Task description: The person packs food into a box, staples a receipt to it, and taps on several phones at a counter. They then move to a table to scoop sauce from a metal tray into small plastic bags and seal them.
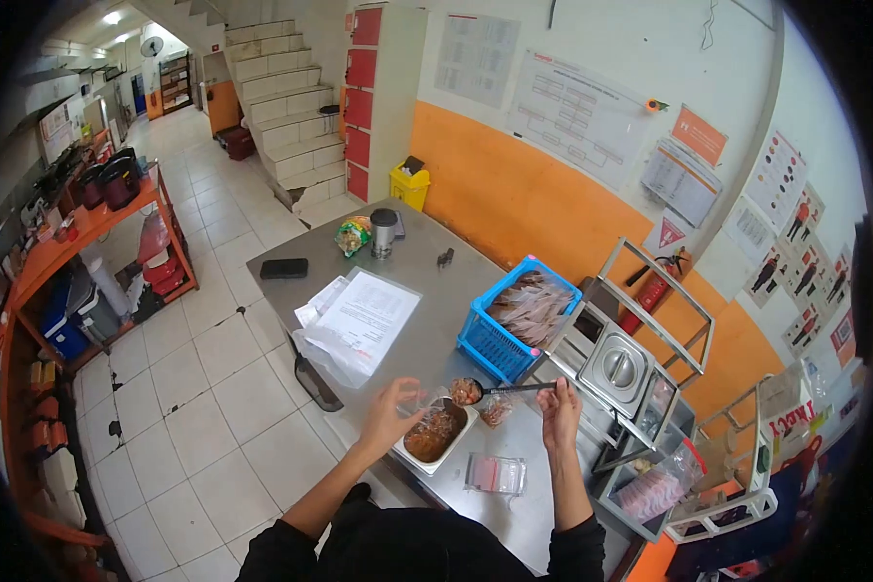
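Note:
My right hand [560, 415] grips the end of a black-handled ladle [524, 388], fingers closed around it. The ladle's bowl [466, 391] holds chunky reddish-brown food and hangs above the far rim of a rectangular metal pan [424, 467]. Inside that pan is brown, saucy food [432, 438]. My left hand [394, 415] pinches a small clear plastic bag [415, 402] at the pan's left side, near the ladle. A small filled bag [498, 411] lies just beyond the pan, under the ladle handle. A stack of flat clear bags [496, 473] rests to the pan's right.
A blue basket [500, 349] full of flat packets stands behind the ladle. Printed papers [364, 325], a black phone [284, 269], a tumbler [383, 233] and a snack bag [353, 236] occupy the table's far left. On the right are a metal rack [684, 349] and lidded pan [619, 369].

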Demonstrator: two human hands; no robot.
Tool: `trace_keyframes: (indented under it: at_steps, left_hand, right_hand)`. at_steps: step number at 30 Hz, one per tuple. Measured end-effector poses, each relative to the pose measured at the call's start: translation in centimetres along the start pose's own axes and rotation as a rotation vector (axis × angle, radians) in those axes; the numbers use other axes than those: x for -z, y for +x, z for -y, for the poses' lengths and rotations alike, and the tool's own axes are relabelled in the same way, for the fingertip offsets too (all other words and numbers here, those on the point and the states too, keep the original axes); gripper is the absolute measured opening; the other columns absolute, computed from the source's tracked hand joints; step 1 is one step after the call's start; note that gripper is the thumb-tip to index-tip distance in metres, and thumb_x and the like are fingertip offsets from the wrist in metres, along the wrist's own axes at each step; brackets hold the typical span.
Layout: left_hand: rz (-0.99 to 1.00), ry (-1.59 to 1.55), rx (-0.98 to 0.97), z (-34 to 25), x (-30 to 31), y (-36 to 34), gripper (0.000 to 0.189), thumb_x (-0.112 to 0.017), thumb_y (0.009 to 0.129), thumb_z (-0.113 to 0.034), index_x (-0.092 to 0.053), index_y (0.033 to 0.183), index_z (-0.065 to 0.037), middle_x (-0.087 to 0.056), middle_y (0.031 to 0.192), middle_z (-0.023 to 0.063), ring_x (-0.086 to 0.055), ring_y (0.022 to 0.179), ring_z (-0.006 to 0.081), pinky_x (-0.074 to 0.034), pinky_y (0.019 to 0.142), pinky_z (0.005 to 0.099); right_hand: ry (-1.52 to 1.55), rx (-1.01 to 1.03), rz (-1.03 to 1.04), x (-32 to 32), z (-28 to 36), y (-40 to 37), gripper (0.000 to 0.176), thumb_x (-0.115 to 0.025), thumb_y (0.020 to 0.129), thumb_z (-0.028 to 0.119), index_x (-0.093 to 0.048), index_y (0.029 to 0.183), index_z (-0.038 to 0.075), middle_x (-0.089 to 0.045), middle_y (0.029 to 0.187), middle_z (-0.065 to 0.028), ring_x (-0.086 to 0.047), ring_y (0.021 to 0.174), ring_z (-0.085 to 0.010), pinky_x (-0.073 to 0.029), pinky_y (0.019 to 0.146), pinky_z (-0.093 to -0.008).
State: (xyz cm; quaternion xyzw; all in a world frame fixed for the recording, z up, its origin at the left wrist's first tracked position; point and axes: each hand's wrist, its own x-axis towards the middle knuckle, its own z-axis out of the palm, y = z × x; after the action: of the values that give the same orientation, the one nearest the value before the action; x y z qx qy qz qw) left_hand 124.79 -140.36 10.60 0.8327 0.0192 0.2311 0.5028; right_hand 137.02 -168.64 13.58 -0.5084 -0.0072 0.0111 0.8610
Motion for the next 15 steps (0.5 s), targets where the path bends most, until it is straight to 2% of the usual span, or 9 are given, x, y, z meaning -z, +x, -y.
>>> trace_keyframes:
  at_steps: [4, 7, 10, 13, 15]
  left_hand:
    - [0.061, 0.011, -0.036, 0.0, -0.4, 0.8, 0.054, -0.077, 0.075, -0.014, -0.048, 0.119, -0.007, -0.070, 0.100, 0.0111, -0.063, 0.103, 0.0288, -0.042, 0.094, 0.0388]
    - [0.123, -0.155, 0.086, -1.8, 0.1, 1.3, 0.054, -0.077, 0.075, -0.016, -0.048, 0.120, -0.008, -0.071, 0.097, 0.0109, -0.062, 0.106, 0.0308, -0.039, 0.097, 0.0405]
    - [0.131, -0.060, 0.001, -2.4, 0.5, 1.5, 0.056, -0.079, 0.075, -0.017, -0.048, 0.121, -0.009, -0.070, 0.098, 0.0107, -0.061, 0.107, 0.0303, -0.041, 0.096, 0.0411]
    - [0.180, -0.182, 0.088, -2.4, 0.5, 1.6, 0.058, -0.079, 0.075, -0.020, -0.047, 0.121, -0.009, -0.070, 0.099, 0.0105, -0.059, 0.108, 0.0299, -0.041, 0.096, 0.0418]
    - [0.169, -0.140, 0.026, -2.1, 0.4, 1.7, 0.058, -0.079, 0.074, -0.019, -0.047, 0.122, -0.009, -0.070, 0.099, 0.0112, -0.061, 0.106, 0.0292, -0.043, 0.094, 0.0413]
  right_hand:
    - [-0.081, 0.064, 0.020, -3.2, 2.6, -0.3, 0.021, -0.058, 0.096, 0.025, -0.058, 0.092, 0.004, -0.061, 0.074, -0.0052, -0.064, 0.066, -0.0152, -0.055, 0.062, -0.0271]
    - [-0.177, 0.129, 0.047, -4.2, 3.0, -0.5, 0.022, -0.056, 0.097, 0.025, -0.056, 0.092, 0.004, -0.061, 0.073, -0.0050, -0.064, 0.065, -0.0152, -0.054, 0.062, -0.0272]
    - [-0.262, 0.193, 0.071, -5.1, 3.7, -1.1, 0.023, -0.053, 0.099, 0.025, -0.055, 0.092, 0.004, -0.060, 0.073, -0.0048, -0.063, 0.064, -0.0152, -0.054, 0.062, -0.0277]
    - [-0.346, 0.282, 0.120, -6.4, 4.8, -1.9, 0.022, -0.051, 0.100, 0.024, -0.053, 0.091, 0.003, -0.059, 0.072, -0.0046, -0.063, 0.063, -0.0150, -0.053, 0.061, -0.0279]
    - [-0.424, 0.352, 0.148, -7.3, 5.4, -2.6, 0.022, -0.050, 0.100, 0.023, -0.053, 0.091, 0.002, -0.058, 0.072, -0.0043, -0.062, 0.063, -0.0147, -0.052, 0.061, -0.0277]
